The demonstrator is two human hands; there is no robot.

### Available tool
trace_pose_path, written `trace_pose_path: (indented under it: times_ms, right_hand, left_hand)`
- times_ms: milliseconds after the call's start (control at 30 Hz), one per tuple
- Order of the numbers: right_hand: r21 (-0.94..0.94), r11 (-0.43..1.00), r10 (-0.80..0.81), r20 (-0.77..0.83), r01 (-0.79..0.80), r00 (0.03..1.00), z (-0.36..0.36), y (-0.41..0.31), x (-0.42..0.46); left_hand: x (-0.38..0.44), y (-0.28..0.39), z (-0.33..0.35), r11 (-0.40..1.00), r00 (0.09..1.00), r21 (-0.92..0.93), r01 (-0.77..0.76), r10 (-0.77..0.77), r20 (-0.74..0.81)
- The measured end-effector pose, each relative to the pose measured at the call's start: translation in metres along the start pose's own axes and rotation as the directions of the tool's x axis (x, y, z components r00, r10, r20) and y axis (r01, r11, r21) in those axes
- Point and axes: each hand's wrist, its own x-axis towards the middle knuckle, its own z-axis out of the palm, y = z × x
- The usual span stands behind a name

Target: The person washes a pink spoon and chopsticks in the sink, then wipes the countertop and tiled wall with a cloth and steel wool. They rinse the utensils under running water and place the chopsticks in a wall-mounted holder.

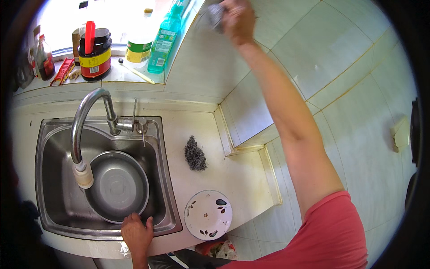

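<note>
High against the tiled wall, my right hand (pixel 239 22) grips a grey cloth or scrubbing pad (pixel 216 17); both are blurred. My left hand (pixel 137 232) lies over the front edge of the stainless steel sink (pixel 63 218), thumb apart from the fingers. Its fingertips are by the rim of a round metal basin (pixel 116 186) inside the sink; whether they touch it I cannot tell. Over the basin curves a chrome faucet (pixel 79 121) with a pale nozzle. A dark steel wool scrubber (pixel 195 154) rests on the counter to the right of the sink.
A white patterned plate (pixel 208 215) sits by the counter's front edge, above a red bin (pixel 215 247). On the windowsill are a teal spray bottle (pixel 164 43), a clear bottle with a green-yellow label (pixel 138 50), a red-lidded jar (pixel 95 59) and a red grater (pixel 62 71).
</note>
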Motion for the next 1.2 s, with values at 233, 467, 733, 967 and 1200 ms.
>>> trace_pose_path:
  times_ms: [233,467,733,967,1200]
  right_hand:
    - [-0.008,0.987,-0.134,0.497,0.159,0.857,0.033,-0.104,-0.151]
    - [-0.133,0.912,0.408,0.225,-0.387,0.885,-0.01,-0.041,-0.181]
    - [0.086,0.929,0.363,-0.015,-0.361,0.932,0.017,-0.071,-0.138]
    - [0.065,0.946,0.313,0.08,-0.318,0.946,0.026,-0.083,-0.121]
    - [0.026,0.819,0.573,-0.035,-0.573,0.819,-0.014,-0.037,-0.14]
  left_hand:
    - [0.0,-0.003,0.0,0.999,0.999,-0.01,0.038,-0.038,-0.002]
    - [0.001,0.0,-0.004,0.999,0.999,-0.015,0.044,-0.045,-0.005]
    - [0.001,0.002,-0.002,1.0,1.0,-0.002,0.02,-0.02,-0.014]
    - [0.0,-0.001,0.002,0.999,0.999,-0.002,0.042,-0.042,-0.009]
    - [0.0,-0.001,0.002,1.0,0.999,-0.025,0.017,-0.018,-0.036]
